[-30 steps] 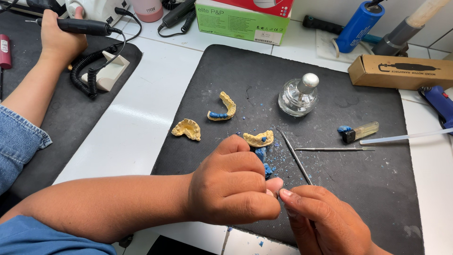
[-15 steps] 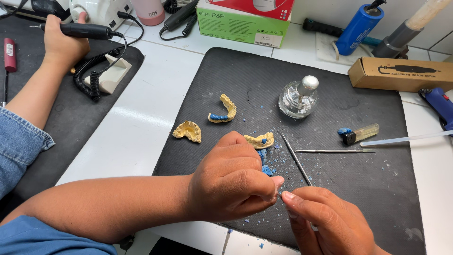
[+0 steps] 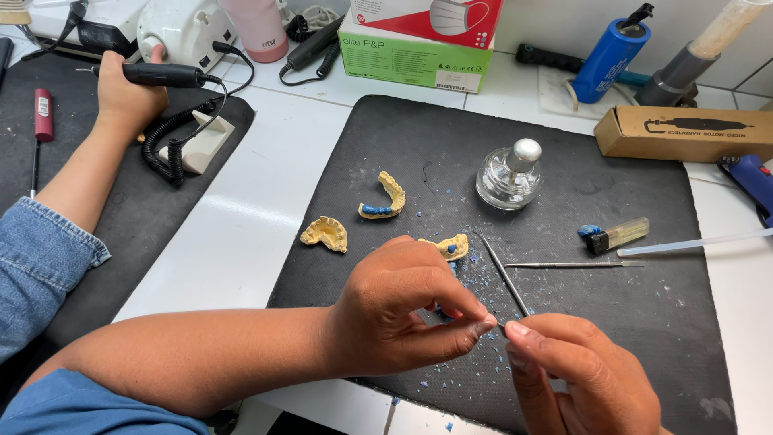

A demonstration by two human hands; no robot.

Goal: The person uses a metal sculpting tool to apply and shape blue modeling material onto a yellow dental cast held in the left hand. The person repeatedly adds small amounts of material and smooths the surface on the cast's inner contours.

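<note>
Left hand: the left hand [image 3: 403, 310] is curled over the near edge of the black mat [image 3: 644, 338], thumb and forefinger pressed together on something small; a bit of blue shows under the fingers, but what the piece is cannot be told.
Right hand: the right hand [image 3: 580, 379] sits just beside the left, fingertips nearly touching it, thumb and forefinger pinched on the near end of a thin metal tool [image 3: 503, 278], whose shaft runs up and away across the mat.
Work piece: held between the two hands, low on the mat, mostly hidden by the left fingers.
Debris: blue wax flecks [image 3: 483, 274] are scattered on the mat around and beyond the hands.
Casts: a yellow dental cast [image 3: 448, 246] with blue on it lies just behind the left hand; a curved cast with blue wax [image 3: 385, 200] lies farther up; a plain yellow cast [image 3: 325, 234] sits on the white counter just off the mat's left edge.
Other items on mat: glass alcohol lamp [image 3: 509, 177] with metal cap, upright; a second metal probe [image 3: 572, 264] lying flat; a small lighter [image 3: 613, 235] near it.
Neighbour: another person's hand [image 3: 129, 97], at the far left, grips a black rotary handpiece [image 3: 153, 75] with a coiled cord.
</note>
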